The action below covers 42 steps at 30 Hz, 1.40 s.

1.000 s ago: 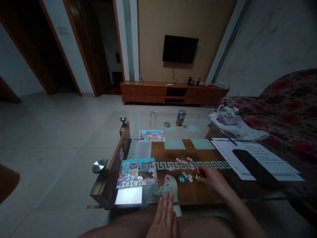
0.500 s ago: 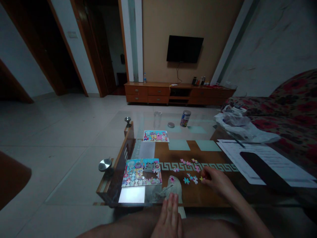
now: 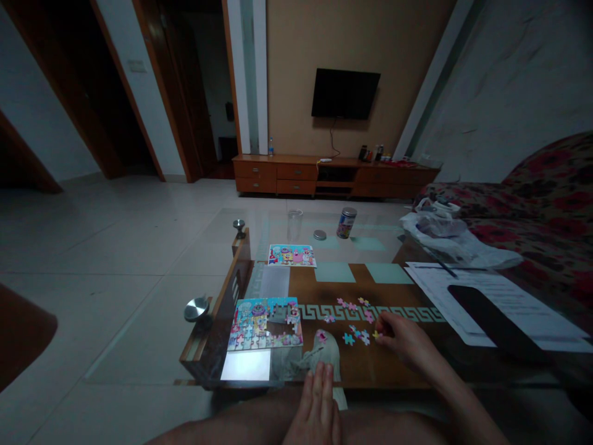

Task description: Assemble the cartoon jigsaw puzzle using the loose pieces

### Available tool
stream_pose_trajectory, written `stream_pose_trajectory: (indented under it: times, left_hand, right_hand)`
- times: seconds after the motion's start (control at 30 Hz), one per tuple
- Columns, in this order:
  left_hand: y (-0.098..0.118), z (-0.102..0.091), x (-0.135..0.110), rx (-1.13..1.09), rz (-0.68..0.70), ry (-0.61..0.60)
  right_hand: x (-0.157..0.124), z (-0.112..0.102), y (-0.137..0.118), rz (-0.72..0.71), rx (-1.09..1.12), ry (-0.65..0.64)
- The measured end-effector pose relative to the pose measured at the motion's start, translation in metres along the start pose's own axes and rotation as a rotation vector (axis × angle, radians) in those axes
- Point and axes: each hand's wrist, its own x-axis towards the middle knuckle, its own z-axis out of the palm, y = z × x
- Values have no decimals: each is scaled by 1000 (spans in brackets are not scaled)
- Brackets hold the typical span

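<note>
- The left hand [image 3: 317, 408] is held flat, its fingers pressed together, just below a crumpled pale cloth [image 3: 327, 361].
- 1 yellow jigsaw piece [image 3: 376, 335] is pinched by the right hand [image 3: 401, 340].
- At least 10 loose jigsaw pieces [image 3: 348, 338] are scattered nearby on the table [image 3: 310, 290].
- 1 partly assembled puzzle [image 3: 264, 324] is laid to the left, with 1 picture card [image 3: 291, 255] beyond it.
- 1 glass tumbler [image 3: 294, 224], 1 can [image 3: 346, 222] and 1 round lid [image 3: 319, 235] are placed further back.

The puzzle [image 3: 265, 324] lay on the table [image 3: 370, 366]. Loose pieces [image 3: 349, 338] lay to its right, and papers [image 3: 445, 284] lay past them.
</note>
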Motion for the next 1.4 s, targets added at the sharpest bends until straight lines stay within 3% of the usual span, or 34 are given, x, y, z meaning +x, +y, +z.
stream_pose_trajectory:
  times: [0.57,1.03,1.4]
  left_hand:
    - [1,1,0,0,0,1]
    - [-7,-13,6,5,80,-54]
    - [-6,-10,3,-14,81,-29]
  right_hand:
    - [0,1,2,6,21,21]
    - [-3,-11,-4,98,81,32]
    - [-2,-13,-8,92,38,65]
